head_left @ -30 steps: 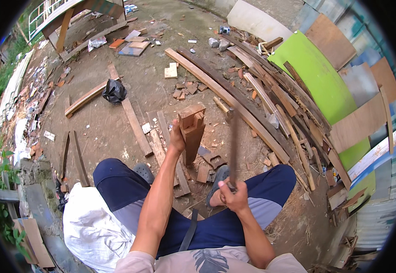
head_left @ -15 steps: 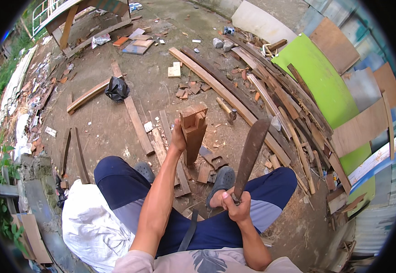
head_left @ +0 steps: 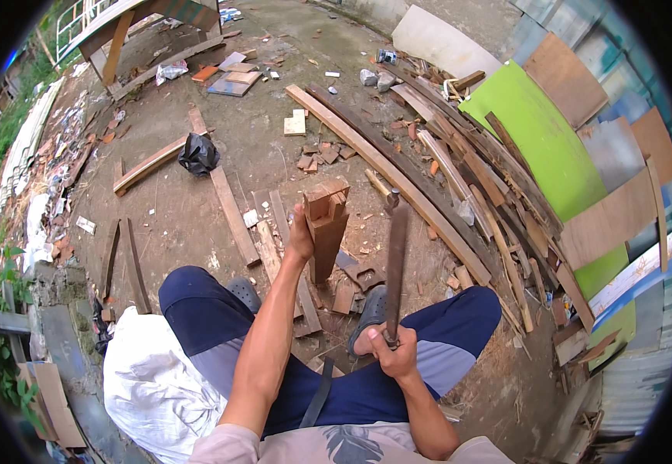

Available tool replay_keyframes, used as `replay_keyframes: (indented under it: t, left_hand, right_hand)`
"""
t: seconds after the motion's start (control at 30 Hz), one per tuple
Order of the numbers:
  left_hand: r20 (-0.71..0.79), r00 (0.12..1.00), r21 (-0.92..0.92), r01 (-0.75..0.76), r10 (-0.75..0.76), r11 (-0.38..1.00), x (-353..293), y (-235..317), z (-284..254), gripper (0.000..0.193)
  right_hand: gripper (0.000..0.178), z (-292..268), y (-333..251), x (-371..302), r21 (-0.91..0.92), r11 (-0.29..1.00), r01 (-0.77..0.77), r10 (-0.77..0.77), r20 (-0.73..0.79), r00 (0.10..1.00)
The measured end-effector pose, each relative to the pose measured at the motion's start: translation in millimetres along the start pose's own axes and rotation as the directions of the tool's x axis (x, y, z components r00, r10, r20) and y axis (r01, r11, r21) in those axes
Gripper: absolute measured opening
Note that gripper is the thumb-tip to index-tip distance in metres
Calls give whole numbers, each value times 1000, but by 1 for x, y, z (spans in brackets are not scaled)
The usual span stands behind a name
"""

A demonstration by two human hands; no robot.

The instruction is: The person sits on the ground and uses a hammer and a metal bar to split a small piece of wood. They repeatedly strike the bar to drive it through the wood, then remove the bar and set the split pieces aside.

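Observation:
My left hand is closed on the left side of a brown wooden block, which stands upright in front of me with notches cut in its top end. In my right hand is the handle of a machete. Its dark, stained blade points up and away from me, seen nearly edge-on, to the right of the block and apart from it. Beyond the blade lies a hammer on the ground. Small wood offcuts lie around the block's foot, between my shoes.
Long timber beams run diagonally at the right. Past them are a heap of wood strips and a green panel. A black plastic bag lies on planks ahead to the left. White cloth is beside my left knee.
The machete has swung left toward the block, and its blade has turned from showing its broad face to nearly edge-on. My left hand and the block have stayed almost still.

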State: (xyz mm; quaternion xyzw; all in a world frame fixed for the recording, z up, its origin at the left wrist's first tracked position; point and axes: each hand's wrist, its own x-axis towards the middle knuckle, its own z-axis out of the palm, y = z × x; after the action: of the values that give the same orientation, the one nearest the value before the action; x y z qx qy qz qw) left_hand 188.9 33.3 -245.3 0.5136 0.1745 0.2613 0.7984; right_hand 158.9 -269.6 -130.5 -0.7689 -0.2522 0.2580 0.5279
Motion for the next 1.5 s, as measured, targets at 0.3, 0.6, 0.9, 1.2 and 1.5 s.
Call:
replay_keyframes:
  t: [0.3,0.6,0.9,1.2,1.5]
  left_hand:
    - [13,1000,-5,8,-8,1000,11,-15,-11,110]
    - [32,999,-3,19,-19,1000,9,-17,-10,108]
    - [14,999,-56,-38,39,998,-1,11,7,96]
    - [-44,997,38,-63,64,997,12,-24,-11,97]
    - [-189,956,322,-155,224,934,-3,-9,16,95]
  right_hand:
    - [37,2,4,14,-207,972,-108,120,44,992]
    - [35,-10,-1,8,372,691,-619,312,619,720]
    - [32,-11,-25,1,467,828,-310,246,193,950]
    - [29,7,0,5,-157,988,5,-13,-49,999]
    - [28,21,-1,7,-7,999,46,-46,-98,994]
